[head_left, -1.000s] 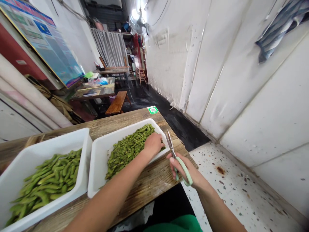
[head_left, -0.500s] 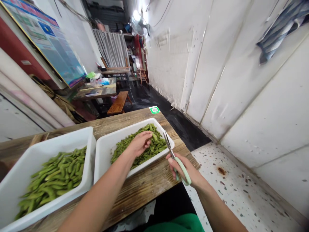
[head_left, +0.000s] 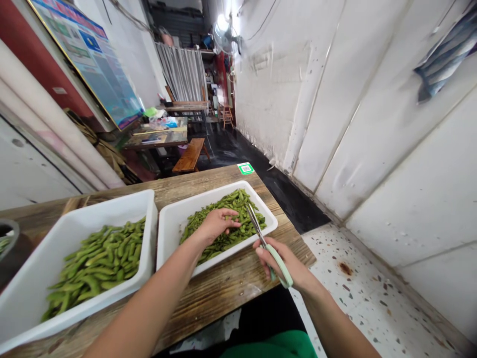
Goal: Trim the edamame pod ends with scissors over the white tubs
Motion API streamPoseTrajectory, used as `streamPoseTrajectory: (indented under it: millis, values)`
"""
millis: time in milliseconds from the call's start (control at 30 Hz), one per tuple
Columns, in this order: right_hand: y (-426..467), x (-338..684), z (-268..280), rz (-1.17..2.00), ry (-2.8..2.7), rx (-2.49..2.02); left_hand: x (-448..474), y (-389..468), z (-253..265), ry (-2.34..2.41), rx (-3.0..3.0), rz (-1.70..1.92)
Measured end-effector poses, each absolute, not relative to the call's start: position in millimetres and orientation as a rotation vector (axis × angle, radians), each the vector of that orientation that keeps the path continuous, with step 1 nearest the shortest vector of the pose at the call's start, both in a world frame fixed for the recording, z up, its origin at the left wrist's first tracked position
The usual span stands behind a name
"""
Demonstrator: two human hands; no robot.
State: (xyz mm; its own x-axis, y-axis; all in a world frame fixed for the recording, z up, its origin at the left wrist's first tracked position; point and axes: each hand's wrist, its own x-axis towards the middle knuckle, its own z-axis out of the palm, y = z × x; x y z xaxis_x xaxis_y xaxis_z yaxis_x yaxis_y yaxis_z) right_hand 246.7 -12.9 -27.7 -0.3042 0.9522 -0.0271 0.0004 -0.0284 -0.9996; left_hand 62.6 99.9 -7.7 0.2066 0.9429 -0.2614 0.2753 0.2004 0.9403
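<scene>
My right hand is closed around scissors with pale green handles. Their blades point up and away over the right part of a white tray of small green bean pods. My left hand reaches over the same tray, its fingers apart just above or touching the pods. No pod shows clearly between those fingers. To the left stands a second white tray, holding larger-looking green pods.
Both trays sit on a wooden table with a green-and-white QR code card at its far corner. A dark pot shows at the left edge. Beyond are a wooden bench and a cluttered table; a white wall runs along the right.
My left hand had a pod pinched in its fingers; now the fingers are spread lower over the heap. The scissors stay in my right hand. The view has shifted slightly left.
</scene>
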Motion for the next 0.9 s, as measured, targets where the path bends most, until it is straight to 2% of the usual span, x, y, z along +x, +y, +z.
streamPoseTrajectory:
  millis: [233, 500, 900]
  values:
    - [-13.0, 246.1, -27.9, 1.441, -1.463, -1.081, 55.8, 94.6, -3.6, 1.384, 1.619, 0.732]
    - [-16.5, 252.8, -13.1, 1.127, -1.788, -1.315, 57.9, 71.9, 14.7, 1.281, 1.553, 0.705]
    - [-19.4, 239.4, -5.0, 1.119, -1.812, -1.270, 59.6, 52.0, 31.4, 1.201, 1.535, 0.601]
